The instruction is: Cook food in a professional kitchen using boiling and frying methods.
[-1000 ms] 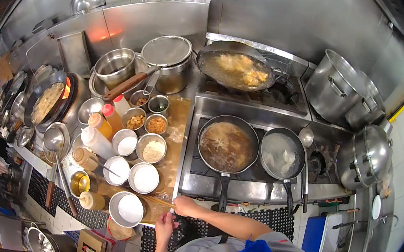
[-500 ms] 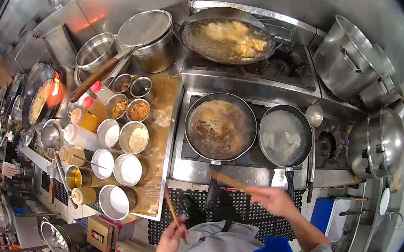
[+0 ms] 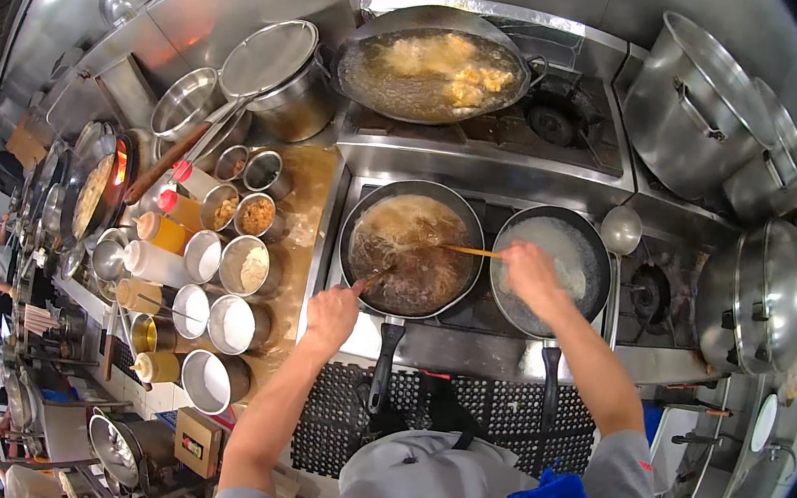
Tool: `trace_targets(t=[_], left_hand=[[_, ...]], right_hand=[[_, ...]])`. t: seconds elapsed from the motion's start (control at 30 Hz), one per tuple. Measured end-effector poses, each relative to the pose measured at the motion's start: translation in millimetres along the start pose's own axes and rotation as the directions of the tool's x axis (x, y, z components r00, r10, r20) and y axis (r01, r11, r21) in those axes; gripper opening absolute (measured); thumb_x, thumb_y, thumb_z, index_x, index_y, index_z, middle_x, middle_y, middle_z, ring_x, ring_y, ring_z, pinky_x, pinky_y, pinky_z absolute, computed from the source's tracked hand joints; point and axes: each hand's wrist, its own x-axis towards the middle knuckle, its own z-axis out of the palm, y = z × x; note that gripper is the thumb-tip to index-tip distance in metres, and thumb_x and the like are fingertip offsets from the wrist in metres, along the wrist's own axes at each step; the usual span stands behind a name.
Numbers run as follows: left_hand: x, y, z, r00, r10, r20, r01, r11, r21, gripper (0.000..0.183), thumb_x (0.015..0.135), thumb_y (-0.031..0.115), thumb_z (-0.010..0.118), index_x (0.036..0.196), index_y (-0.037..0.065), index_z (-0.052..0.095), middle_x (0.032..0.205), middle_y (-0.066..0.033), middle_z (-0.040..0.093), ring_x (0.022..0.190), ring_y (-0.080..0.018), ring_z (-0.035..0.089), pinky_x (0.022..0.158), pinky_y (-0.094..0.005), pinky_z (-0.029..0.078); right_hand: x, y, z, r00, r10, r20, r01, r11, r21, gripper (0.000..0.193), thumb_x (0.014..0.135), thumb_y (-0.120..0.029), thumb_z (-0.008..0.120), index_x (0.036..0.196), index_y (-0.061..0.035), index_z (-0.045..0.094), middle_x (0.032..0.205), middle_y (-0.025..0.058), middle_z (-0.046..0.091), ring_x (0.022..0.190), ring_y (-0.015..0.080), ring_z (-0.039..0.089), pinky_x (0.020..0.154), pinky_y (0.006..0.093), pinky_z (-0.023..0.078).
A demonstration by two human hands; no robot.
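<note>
Both my hands are over the stove at the two black frying pans. My right hand (image 3: pixel 532 277) grips a thin wooden spatula (image 3: pixel 473 251), reaching leftward over the right pan (image 3: pixel 598 274) so that its far end dips into the left pan (image 3: pixel 465 292). Another wooden spatula (image 3: pixel 371 281) is in my closed left hand (image 3: pixel 331 318), its tip in the left pan at the lower left. Brown, bubbling liquid (image 3: pixel 401 225) with pale strands fills that pan. Cloudy whitish liquid (image 3: pixel 550 230) lies in the right pan, partly hidden by my right hand.
Battered pieces fry in a large wok (image 3: pixel 359 85) behind. Sauce bottles (image 3: pixel 162 232) and metal containers (image 3: pixel 231 368) of powders crowd the left counter. A ladle (image 3: pixel 621 231) rests right of the pans. Tall stockpots (image 3: pixel 680 144) and a lidded pot (image 3: pixel 751 292) stand right. Pan handles (image 3: pixel 385 367) point toward me.
Both hands have moved forward from near my body to the pans. The spatulas now reach into the left pan. The whole view has shifted slightly.
</note>
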Motion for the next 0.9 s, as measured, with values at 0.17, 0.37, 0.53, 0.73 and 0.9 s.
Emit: trace_targets(t=[0.17,0.37,0.53,0.73,0.9], left_hand=[[-26,-2,-41,0.989,-0.027,0.145,0.009,0.992,0.125,0.028,0.087,0.014,0.046,0.106,0.020,0.066,0.083,-0.0123,0.066,0.073,-0.0304,0.067,0.063,-0.0417,0.053],[-17,19,-68,0.998,0.016,-0.055,-0.014,0.999,0.049,0.023,0.088,0.016,0.047,0.100,0.013,0.066,0.083,-0.0122,0.062,0.070,-0.0319,0.067,0.058,-0.0421,0.053],[26,33,-6,0.995,-0.023,-0.096,0.023,1.000,-0.004,0.018,0.086,0.014,0.048,0.089,0.012,0.066,0.083,-0.0131,0.063,0.071,-0.0321,0.067,0.059,-0.0434,0.053],[-7,14,-5,0.999,-0.030,-0.014,0.029,1.000,-0.010,0.017,0.082,0.015,0.052,0.087,0.013,0.068,0.084,-0.0128,0.066,0.074,-0.0319,0.067,0.062,-0.0415,0.054],[-33,-1,85,0.937,-0.092,-0.336,-0.009,0.957,-0.289,0.011,0.069,0.015,0.063,0.077,0.016,0.071,0.078,-0.0056,0.068,0.067,-0.0231,0.066,0.052,-0.0396,0.050]], right_hand=[[6,-5,-53,1.000,0.020,-0.006,-0.021,0.990,-0.138,0.025,0.068,0.000,0.059,0.088,-0.0094,0.071,0.085,0.0132,0.062,0.080,0.0352,0.061,0.071,0.0454,0.050],[27,-20,-31,0.989,-0.144,-0.044,0.140,0.987,-0.073,0.021,0.067,0.000,0.061,0.084,-0.0082,0.070,0.081,0.0124,0.061,0.078,0.0347,0.061,0.068,0.0445,0.050],[15,-14,-1,0.990,-0.132,0.049,0.132,0.991,0.005,0.022,0.067,0.001,0.059,0.084,-0.0071,0.071,0.080,0.0145,0.061,0.079,0.0354,0.061,0.067,0.0455,0.049],[4,-20,-50,0.983,-0.128,0.133,0.132,0.991,-0.020,0.024,0.066,0.003,0.059,0.086,-0.0054,0.070,0.081,0.0148,0.060,0.080,0.0353,0.059,0.068,0.0445,0.047],[43,-62,-7,0.816,-0.576,-0.044,0.577,0.817,0.013,0.024,0.074,-0.002,0.059,0.095,-0.0057,0.068,0.086,0.0149,0.061,0.085,0.0336,0.058,0.073,0.0423,0.046]])
